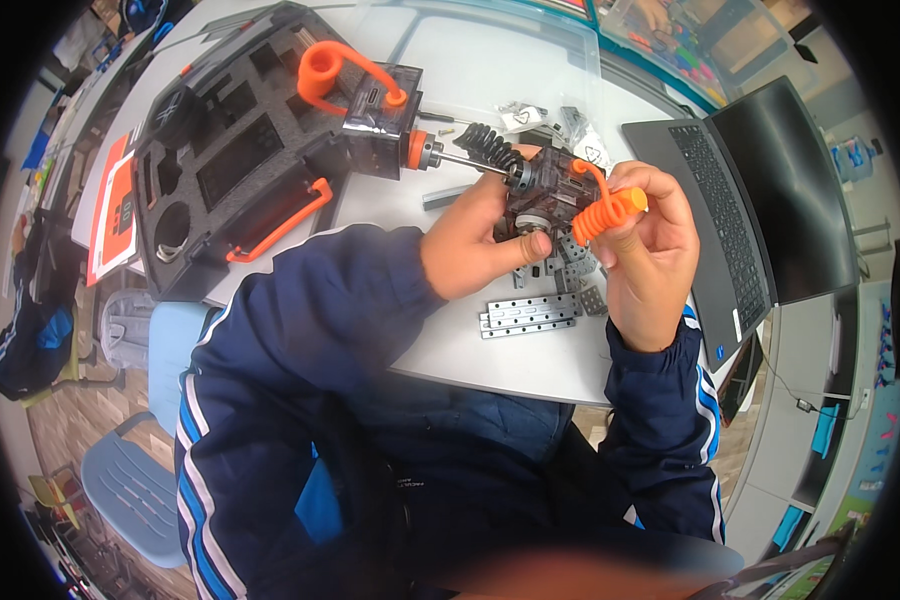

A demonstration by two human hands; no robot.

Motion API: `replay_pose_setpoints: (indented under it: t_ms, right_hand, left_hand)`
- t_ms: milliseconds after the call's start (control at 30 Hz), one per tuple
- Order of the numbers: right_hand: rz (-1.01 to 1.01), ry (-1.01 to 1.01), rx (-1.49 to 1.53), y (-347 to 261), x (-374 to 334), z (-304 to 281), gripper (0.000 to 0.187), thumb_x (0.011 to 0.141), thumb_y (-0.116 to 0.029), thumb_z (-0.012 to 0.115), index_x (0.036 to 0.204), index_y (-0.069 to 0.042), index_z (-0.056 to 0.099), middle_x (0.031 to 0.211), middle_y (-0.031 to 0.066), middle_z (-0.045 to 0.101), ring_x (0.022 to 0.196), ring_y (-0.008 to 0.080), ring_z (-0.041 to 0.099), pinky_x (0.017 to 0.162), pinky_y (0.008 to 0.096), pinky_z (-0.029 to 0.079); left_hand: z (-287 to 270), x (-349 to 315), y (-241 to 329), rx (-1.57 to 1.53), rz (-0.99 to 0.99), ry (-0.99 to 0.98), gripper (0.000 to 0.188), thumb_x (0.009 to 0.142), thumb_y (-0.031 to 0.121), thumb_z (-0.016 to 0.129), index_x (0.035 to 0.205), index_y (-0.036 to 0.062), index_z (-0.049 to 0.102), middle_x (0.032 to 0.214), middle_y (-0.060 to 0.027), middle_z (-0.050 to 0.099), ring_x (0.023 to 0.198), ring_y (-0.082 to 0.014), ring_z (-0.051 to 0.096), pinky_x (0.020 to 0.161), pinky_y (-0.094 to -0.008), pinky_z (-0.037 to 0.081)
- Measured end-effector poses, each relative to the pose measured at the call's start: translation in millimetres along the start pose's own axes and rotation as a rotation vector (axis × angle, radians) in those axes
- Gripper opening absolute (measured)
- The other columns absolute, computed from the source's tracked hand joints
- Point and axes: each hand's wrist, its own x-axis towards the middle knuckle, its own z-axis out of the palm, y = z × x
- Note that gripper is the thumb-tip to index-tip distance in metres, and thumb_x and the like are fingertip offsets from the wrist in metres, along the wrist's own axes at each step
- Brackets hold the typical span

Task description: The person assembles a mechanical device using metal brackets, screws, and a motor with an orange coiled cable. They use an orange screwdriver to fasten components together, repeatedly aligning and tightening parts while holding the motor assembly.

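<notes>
My left hand (475, 245) is wrapped around a mechanical assembly with a dark, see-through motor block (560, 185), its thumb along the near side. From that block a metal shaft (470, 162) runs left to a second dark, see-through box (380, 125) with an orange collar. An orange coiled cable (322, 75) loops out of this box. Between the fingertips of my right hand (655, 245), closed, is another orange coiled cable (602, 215), which plugs into the motor block. Beside the shaft sits a black coiled cable (488, 145).
Perforated metal rails (530, 315) lie on the white table (440, 350) below my hands. An open black case (185, 225) with foam cutouts stands at the left. To the right is an open laptop (715, 200). Small plastic bags (590, 150) lie behind the assembly.
</notes>
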Motion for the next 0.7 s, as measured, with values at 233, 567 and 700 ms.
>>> replay_pose_setpoints:
  t_ms: [233,567,700]
  right_hand:
    - [-0.172,0.078,-0.442,1,-7,5,0.023,0.094,-0.010,0.057,0.113,0.003,0.050,0.107,0.0090,0.053,0.069,0.0068,0.054,0.052,0.0174,0.040]
    - [-0.239,0.138,-0.288,10,-9,13,0.023,0.091,-0.003,0.061,0.110,0.004,0.049,0.104,0.0120,0.054,0.068,0.0116,0.059,0.052,0.0218,0.049]
    - [-0.322,0.155,-0.498,9,-6,7,0.020,0.090,-0.003,0.062,0.106,0.004,0.053,0.101,0.0109,0.057,0.068,0.0096,0.058,0.058,0.0212,0.048]
  left_hand:
    - [0,0,-1,0.047,0.013,0.019,0.065,0.088,0.029,0.068,0.135,0.0025,0.032,0.123,-0.0084,0.050,0.115,-0.0157,0.045,0.100,-0.0323,0.036]
    - [1,0,1,0.005,0.002,0.003,0.063,0.088,0.032,0.068,0.133,0.0029,0.036,0.122,-0.0078,0.051,0.113,-0.0157,0.047,0.099,-0.0322,0.037]
    - [2,0,0,0.059,0.027,0.001,0.063,0.087,0.030,0.069,0.133,0.0021,0.034,0.122,-0.0084,0.050,0.114,-0.0160,0.046,0.100,-0.0321,0.037]
